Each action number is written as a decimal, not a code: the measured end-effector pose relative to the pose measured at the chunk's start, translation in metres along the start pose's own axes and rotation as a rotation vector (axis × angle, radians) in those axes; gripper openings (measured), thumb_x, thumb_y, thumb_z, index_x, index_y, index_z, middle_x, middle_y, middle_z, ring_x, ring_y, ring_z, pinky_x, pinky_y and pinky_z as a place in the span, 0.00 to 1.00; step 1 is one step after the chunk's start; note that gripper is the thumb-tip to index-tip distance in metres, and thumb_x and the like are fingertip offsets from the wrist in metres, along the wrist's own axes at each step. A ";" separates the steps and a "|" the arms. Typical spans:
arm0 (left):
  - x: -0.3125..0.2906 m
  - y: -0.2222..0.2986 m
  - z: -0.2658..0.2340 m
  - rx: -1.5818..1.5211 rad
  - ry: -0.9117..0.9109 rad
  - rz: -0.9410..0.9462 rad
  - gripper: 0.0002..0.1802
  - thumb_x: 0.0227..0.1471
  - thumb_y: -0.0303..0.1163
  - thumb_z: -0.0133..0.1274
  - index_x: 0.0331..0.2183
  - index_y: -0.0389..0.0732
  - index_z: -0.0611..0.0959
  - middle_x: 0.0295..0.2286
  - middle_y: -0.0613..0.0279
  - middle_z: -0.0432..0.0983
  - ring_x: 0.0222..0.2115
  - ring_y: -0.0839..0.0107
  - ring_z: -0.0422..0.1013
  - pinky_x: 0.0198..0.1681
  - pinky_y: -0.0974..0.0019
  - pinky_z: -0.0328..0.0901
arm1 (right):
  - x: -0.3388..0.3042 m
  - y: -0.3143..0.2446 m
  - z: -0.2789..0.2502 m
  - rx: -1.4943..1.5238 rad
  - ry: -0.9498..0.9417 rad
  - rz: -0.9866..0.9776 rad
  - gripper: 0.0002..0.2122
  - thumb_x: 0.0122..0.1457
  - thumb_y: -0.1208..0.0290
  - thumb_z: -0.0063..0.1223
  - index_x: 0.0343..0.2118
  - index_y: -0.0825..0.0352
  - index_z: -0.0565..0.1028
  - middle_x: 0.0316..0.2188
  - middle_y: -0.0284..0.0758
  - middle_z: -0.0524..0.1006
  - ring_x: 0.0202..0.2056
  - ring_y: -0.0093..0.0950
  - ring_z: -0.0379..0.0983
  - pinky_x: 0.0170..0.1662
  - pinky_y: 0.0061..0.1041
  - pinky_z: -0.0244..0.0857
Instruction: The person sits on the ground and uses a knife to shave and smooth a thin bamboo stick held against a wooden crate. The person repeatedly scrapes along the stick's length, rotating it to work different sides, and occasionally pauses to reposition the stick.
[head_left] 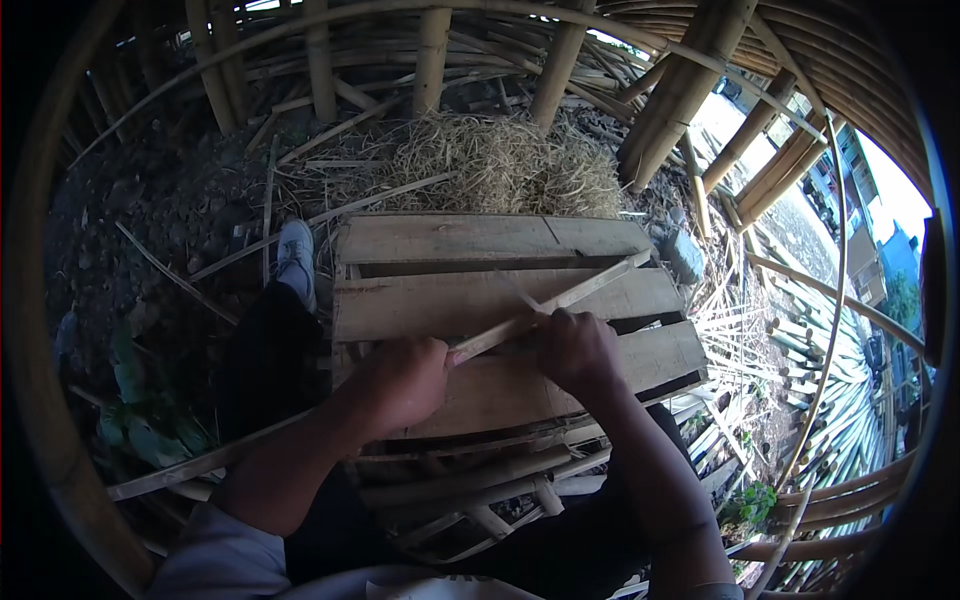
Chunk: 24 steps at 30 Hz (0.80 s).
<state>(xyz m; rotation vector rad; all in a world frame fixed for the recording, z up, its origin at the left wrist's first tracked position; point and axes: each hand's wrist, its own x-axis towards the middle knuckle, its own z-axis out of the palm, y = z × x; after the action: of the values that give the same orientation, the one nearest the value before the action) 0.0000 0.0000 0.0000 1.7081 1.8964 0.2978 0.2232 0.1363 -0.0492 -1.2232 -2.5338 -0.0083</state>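
A long, pale bamboo strip slants over the slatted wooden bench, from the lower left up to the right. My left hand is closed around it, and its other end passes under my left forearm. Close by on the right, my right hand makes a fist against the strip. From that fist a thin, blurred blade of a knife points up and left across the strip; the fingers hide the handle.
Behind the bench lies a heap of curly shavings. A shoe stands at its left. Thick bamboo posts rise at the back. Many cut bamboo poles lie on the right, and a grey block sits beside the bench.
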 end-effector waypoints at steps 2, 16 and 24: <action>-0.003 0.006 -0.009 -0.001 -0.038 -0.050 0.25 0.70 0.43 0.40 0.34 0.33 0.82 0.29 0.40 0.80 0.33 0.44 0.79 0.40 0.47 0.70 | 0.003 0.015 0.013 -0.163 0.223 -0.080 0.16 0.63 0.61 0.54 0.22 0.65 0.71 0.17 0.46 0.73 0.18 0.46 0.74 0.19 0.44 0.69; -0.001 -0.001 0.006 0.019 0.044 0.029 0.24 0.69 0.42 0.42 0.32 0.33 0.81 0.27 0.41 0.80 0.33 0.44 0.79 0.39 0.45 0.70 | 0.007 0.011 0.004 -0.168 0.226 -0.159 0.12 0.62 0.66 0.55 0.24 0.64 0.70 0.15 0.41 0.71 0.18 0.42 0.73 0.18 0.42 0.67; -0.003 0.003 0.004 0.035 0.076 0.073 0.22 0.68 0.42 0.43 0.32 0.34 0.81 0.26 0.42 0.80 0.31 0.45 0.79 0.38 0.45 0.71 | 0.015 0.060 0.006 -0.205 0.401 -0.143 0.16 0.62 0.63 0.56 0.18 0.61 0.69 0.12 0.40 0.70 0.15 0.46 0.71 0.17 0.47 0.66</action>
<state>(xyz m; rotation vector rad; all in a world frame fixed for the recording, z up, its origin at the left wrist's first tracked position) 0.0042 -0.0036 -0.0006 1.8162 1.9060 0.3645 0.2583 0.1863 -0.0582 -0.9869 -2.2965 -0.5064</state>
